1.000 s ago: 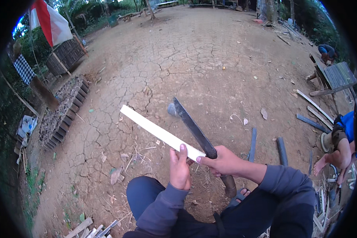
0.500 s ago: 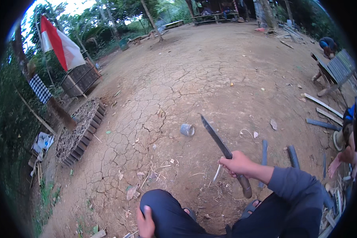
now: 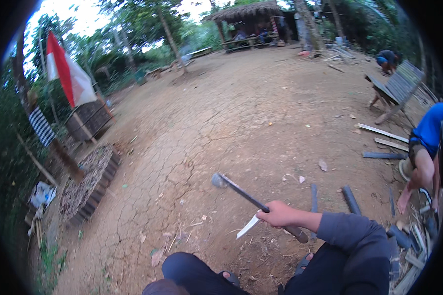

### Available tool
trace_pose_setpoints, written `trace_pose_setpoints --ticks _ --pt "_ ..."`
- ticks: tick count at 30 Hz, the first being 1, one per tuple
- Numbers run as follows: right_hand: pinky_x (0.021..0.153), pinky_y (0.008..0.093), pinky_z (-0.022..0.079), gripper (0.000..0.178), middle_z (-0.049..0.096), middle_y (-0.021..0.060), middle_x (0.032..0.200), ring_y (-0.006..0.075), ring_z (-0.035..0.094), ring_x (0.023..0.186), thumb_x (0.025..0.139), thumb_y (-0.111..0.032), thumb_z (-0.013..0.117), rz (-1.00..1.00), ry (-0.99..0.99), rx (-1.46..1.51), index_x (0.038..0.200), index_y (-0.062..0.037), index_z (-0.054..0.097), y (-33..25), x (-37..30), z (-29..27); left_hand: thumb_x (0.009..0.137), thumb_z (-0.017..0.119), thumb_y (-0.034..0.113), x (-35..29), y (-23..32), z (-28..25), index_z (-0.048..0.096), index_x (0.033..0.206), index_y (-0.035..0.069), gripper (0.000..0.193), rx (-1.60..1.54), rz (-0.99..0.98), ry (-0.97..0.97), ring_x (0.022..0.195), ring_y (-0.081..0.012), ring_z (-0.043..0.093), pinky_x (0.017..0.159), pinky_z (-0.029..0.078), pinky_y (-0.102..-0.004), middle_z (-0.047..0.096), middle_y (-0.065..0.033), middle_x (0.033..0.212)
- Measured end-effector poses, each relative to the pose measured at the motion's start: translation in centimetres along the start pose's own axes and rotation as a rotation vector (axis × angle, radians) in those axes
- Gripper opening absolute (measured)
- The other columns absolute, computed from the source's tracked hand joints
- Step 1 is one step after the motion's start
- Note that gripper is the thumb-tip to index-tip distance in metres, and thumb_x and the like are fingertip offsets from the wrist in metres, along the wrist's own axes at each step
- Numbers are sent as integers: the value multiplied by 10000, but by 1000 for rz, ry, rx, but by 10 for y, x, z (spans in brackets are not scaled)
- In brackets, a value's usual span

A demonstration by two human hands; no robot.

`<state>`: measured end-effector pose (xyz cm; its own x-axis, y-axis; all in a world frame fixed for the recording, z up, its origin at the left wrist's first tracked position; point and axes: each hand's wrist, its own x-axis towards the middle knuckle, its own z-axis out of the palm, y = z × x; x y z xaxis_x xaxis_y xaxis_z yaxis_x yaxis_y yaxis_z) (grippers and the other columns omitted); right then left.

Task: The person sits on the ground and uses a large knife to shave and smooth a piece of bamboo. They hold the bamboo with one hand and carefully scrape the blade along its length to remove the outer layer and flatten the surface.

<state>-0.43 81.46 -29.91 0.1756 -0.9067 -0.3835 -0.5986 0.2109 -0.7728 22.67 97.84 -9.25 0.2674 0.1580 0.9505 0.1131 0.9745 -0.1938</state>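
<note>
My right hand (image 3: 279, 214) is closed round a machete (image 3: 246, 194), its dark blade pointing forward and left and its brown handle end showing behind my fist. A pale, pointed strip (image 3: 248, 226), like split bamboo or wood, sticks out below the same hand, held along with the machete. In the picture the blade's tip overlaps a small grey cup-like container (image 3: 218, 181) on the ground; whether they touch I cannot tell. My left hand is out of sight; what looks like its sleeve (image 3: 165, 288) shows at the lower edge beside my left knee.
Dark tube-like pieces (image 3: 350, 200) and pale strips (image 3: 383, 132) lie to the right. There a person in blue (image 3: 429, 129) sits close by, and another (image 3: 388, 60) bends farther off near a slatted chair (image 3: 398, 88). An edged planting bed (image 3: 91, 184) lies left.
My right hand has moved slightly left and down, and the blade has tipped lower toward the left. My left hand has left my knee and gone out of view. The view has tilted up.
</note>
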Motion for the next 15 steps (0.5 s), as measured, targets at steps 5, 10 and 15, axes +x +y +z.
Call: trace_pose_setpoints --ticks 5,10,15 --pt "636 421 529 399 653 196 692 355 668 657 900 -376 585 -182 123 -220 912 12 675 5 -20 -10 946 517 380 -40 -28 -10 481 866 145 250 -44 -20 -72 605 -176 439 533 381 -331 462 -5 767" --pt "674 437 528 323 664 233 797 383 668 738 873 -307 623 -297 213 -347 919 7 679 18 -44 -41 903 509 166 -141 -103 -46 518 733 44 210 76 -311 -531 597 -220 540 524 411 -333 566 -150 704" --pt "685 475 521 282 658 211 796 400 658 771 878 -301 646 -338 303 -453 911 -21 630 14 -73 -70 869 683 170 -255 -177 -63 544 1138 -7 351 243 -974 -954 1095 -315 546 958 421 -410 561 -176 1150"
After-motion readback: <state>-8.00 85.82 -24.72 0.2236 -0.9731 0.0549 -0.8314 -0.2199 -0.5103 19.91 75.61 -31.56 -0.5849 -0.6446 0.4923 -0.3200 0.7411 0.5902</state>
